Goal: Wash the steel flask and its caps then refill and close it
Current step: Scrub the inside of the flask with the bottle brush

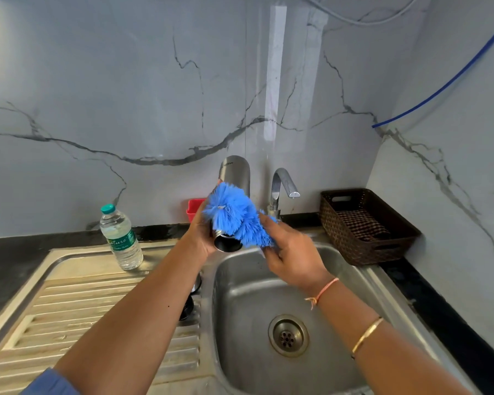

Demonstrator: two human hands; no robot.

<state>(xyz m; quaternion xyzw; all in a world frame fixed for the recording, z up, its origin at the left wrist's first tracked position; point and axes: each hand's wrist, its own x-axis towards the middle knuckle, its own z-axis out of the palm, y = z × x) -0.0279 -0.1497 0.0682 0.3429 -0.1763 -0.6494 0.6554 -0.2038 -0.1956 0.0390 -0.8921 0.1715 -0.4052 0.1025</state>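
Note:
The steel flask (pixel 234 172) is held over the sink, base up and open mouth tilted down toward me. My left hand (pixel 201 232) grips its lower body near the mouth. A blue bristle bottle brush (pixel 236 215) lies across the outside of the flask, just above the mouth. My right hand (pixel 291 252) holds the brush at its lower end. Two dark caps (pixel 190 299) sit on the drainboard beside the basin, mostly hidden behind my left forearm.
A steel sink basin (pixel 246 303) with a drain lies below my hands, the tap (pixel 281 186) behind it with no water seen running. A plastic water bottle (pixel 120 238) stands on the drainboard. A red holder (pixel 194 208) and a brown woven basket (pixel 365 226) are near the wall.

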